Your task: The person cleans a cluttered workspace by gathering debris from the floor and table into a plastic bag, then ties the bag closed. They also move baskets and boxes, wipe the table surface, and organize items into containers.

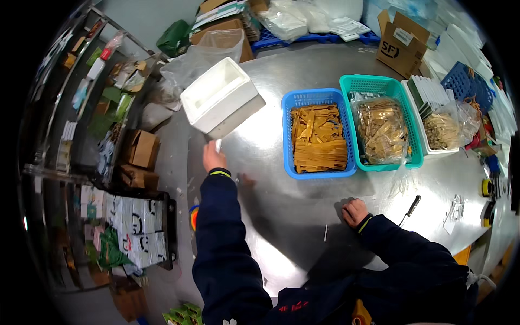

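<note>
My left hand reaches out over the left side of the metal table, its fingers closed on a small white piece. Just beyond it stands a white foam box, open at the top and apart from the hand. My right hand rests on the table with its fingers curled in, and nothing shows in them. To its left lies a thin white stick; to its right, a knife with a black handle.
A blue basket holds flat brown strips. Beside it, a teal basket contains a clear bag of similar pieces. Farther right are a white foam tray and an open cardboard box. Loaded shelves line the left side.
</note>
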`<state>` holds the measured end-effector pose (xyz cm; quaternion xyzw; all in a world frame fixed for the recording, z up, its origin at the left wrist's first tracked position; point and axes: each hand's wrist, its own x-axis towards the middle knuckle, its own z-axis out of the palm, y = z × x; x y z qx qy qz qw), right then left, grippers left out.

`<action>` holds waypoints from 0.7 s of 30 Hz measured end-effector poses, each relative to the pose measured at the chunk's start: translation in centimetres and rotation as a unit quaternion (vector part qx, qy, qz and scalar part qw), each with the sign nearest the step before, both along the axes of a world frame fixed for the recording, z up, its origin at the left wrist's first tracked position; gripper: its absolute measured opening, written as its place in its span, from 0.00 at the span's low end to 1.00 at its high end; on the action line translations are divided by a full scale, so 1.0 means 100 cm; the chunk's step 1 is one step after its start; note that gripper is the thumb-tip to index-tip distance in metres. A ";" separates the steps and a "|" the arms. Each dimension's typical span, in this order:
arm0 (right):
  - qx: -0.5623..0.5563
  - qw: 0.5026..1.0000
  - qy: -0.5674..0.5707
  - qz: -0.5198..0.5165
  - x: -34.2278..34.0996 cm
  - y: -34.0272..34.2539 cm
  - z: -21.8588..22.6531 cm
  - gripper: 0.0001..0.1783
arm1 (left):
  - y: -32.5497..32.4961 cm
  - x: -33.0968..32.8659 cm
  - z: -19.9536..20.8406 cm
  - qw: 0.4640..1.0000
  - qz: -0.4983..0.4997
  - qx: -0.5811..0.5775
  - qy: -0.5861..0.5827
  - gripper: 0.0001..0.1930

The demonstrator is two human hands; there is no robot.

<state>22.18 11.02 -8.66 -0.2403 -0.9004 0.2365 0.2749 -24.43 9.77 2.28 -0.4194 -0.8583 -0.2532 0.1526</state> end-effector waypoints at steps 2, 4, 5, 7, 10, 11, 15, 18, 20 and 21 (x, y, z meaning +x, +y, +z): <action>0.010 1.000 -0.019 0.004 -0.011 0.003 0.001 0.06 | 0.017 -0.057 -0.018 0.999 -0.010 0.031 0.012 0.19; 0.009 1.000 -0.021 -0.001 -0.016 0.008 -0.006 0.06 | 0.049 -0.091 -0.018 0.999 -0.009 0.011 0.030 0.23; 0.013 0.999 -0.030 -0.014 -0.017 0.011 -0.007 0.07 | 0.070 -0.103 -0.024 1.000 -0.006 0.019 0.015 0.22; 0.006 0.998 -0.056 -0.040 -0.019 0.013 -0.012 0.08 | 0.102 -0.126 -0.044 0.999 -0.012 0.008 0.034 0.24; 0.000 0.997 -0.057 -0.043 -0.009 0.033 -0.017 0.07 | 0.139 -0.130 -0.062 0.994 -0.052 -0.035 -0.094 0.23; 0.007 0.998 -0.033 -0.045 -0.010 0.040 -0.018 0.06 | 0.142 -0.144 -0.072 0.998 -0.045 -0.032 -0.020 0.22; -0.003 0.998 -0.060 -0.022 0.022 0.067 -0.043 0.07 | 0.146 -0.110 -0.074 0.972 0.082 -0.219 0.032 0.19; 0.053 0.996 -0.070 -0.032 0.034 0.075 -0.046 0.07 | 0.126 -0.069 -0.053 0.975 0.059 -0.193 0.094 0.16; 0.046 0.995 -0.088 -0.031 0.038 0.074 -0.048 0.07 | 0.090 -0.062 -0.046 0.964 0.007 -0.057 0.260 0.16; 0.051 0.992 -0.106 -0.047 0.038 0.075 -0.042 0.07 | 0.077 -0.047 -0.033 0.974 0.002 -0.020 0.224 0.18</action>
